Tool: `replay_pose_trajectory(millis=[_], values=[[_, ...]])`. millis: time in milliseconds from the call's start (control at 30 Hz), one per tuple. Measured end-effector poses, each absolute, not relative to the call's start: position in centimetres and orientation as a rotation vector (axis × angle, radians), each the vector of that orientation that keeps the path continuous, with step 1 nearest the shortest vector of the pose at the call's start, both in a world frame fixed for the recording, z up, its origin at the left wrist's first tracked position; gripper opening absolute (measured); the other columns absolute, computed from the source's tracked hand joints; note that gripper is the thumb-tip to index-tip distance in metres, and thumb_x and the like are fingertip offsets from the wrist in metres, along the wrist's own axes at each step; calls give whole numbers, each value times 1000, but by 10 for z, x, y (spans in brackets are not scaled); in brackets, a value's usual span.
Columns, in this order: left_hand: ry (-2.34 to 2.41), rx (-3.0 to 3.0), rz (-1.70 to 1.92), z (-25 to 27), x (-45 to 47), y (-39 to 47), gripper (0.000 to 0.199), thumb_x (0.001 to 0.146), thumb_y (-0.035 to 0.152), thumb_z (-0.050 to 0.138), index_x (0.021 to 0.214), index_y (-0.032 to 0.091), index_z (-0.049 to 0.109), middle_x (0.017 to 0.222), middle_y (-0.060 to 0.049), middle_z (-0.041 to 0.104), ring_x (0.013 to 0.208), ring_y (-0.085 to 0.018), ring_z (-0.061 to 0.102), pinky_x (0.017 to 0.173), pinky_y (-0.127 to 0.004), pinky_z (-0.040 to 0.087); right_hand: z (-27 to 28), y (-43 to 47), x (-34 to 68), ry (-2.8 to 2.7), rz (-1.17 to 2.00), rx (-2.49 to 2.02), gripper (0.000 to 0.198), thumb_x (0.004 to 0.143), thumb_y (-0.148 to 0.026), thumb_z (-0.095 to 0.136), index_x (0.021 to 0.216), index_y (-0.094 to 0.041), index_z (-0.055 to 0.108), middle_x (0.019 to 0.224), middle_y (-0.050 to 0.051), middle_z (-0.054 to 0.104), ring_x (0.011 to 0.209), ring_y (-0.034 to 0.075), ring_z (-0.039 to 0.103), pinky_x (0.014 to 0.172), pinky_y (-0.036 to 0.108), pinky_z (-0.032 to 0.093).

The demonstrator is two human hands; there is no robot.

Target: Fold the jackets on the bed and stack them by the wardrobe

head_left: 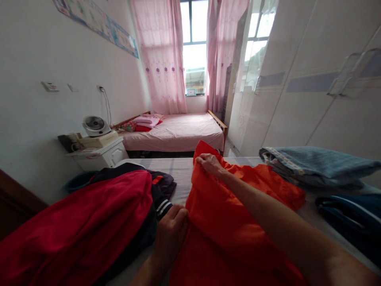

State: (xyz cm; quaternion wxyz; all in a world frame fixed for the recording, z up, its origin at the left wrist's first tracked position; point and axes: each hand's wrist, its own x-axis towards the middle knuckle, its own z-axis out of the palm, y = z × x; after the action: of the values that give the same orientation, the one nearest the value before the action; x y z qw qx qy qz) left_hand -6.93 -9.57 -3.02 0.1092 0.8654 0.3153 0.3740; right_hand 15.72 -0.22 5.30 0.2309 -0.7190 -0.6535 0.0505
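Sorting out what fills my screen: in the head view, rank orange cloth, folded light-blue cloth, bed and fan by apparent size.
1. orange cloth
2. light-blue cloth and bed, too alike to rank
3. fan

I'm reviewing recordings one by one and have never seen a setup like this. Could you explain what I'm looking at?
There is no machine here: the hands are a person's own, bare. The one picture comes from a camera worn on that person's head, looking forward and down. The left hand is the lower one; the right hand reaches farther out. Both grip an orange cloth. It lies over a pale sheet. To its left are a red cloth and dark clothes; to its right, a folded blue cloth and a navy one. Beyond stands a bed.
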Motion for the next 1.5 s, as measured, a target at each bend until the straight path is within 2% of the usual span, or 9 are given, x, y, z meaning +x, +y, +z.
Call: replay_pose_trajectory(millis=[333,467,567,767,900,1000,1133,1367,1500], values=[[1307,2237,1063,-33,-71,-81,17,70,6,43,65,22,37,67,3,43,62,-13,46,59,-24,36,47,29,150,-1729,164,-2133,42,93,-39,30,99,-14,62,98,14,66,90,20,59,73,28,40],[1316,2237,1050,-34,-71,-83,17,70,7,42,65,22,36,67,3,42,62,-13,45,58,-24,35,41,12,147,-1866,241,-2116,42,83,-54,46,83,-17,66,91,11,68,86,22,61,70,28,41],[1317,2254,1037,-34,-72,-84,18,70,7,41,64,22,35,66,4,42,61,-13,45,58,-25,35,42,6,140,-1937,265,-2078,30,80,-45,54,75,-18,67,86,8,69,83,21,62,68,26,41],[1339,2228,1092,-37,-76,-78,17,69,7,41,64,22,38,65,3,43,60,-14,47,58,-25,38,46,13,136,-1806,168,-2060,29,90,-28,38,94,-15,64,99,13,66,94,23,60,75,29,41],[1270,2201,1252,-35,-78,-82,16,73,8,42,80,20,51,81,-2,52,72,-15,54,65,-27,45,62,-13,144,-1826,114,-1950,27,91,-27,39,101,-14,60,108,12,61,98,20,58,83,28,40],[1098,2389,1310,-29,-79,-89,24,82,12,41,100,18,56,109,-8,54,98,-19,55,86,-32,46,76,-62,155,-1893,63,-1818,28,92,-31,39,111,-19,55,115,7,58,104,15,54,91,26,37],[926,2786,947,-26,-76,-95,38,88,24,43,126,23,50,141,-8,39,131,-26,33,106,-44,32,63,-148,174,-2038,-18,-1675,35,92,-32,40,124,-20,50,128,9,52,119,19,46,101,35,32],[1026,2864,566,-45,-75,-89,46,91,37,40,134,21,43,142,-7,41,133,-24,32,108,-45,31,-12,-240,197,-2088,366,-1937,54,90,-52,35,138,-29,38,148,5,30,137,25,19,110,49,16],[1005,2887,536,-42,-77,-83,45,90,36,43,132,23,47,139,-7,44,131,-24,36,106,-46,33,-1,-239,208,-1943,313,-1890,50,91,-46,35,135,-24,42,145,9,35,134,23,29,108,44,23]])
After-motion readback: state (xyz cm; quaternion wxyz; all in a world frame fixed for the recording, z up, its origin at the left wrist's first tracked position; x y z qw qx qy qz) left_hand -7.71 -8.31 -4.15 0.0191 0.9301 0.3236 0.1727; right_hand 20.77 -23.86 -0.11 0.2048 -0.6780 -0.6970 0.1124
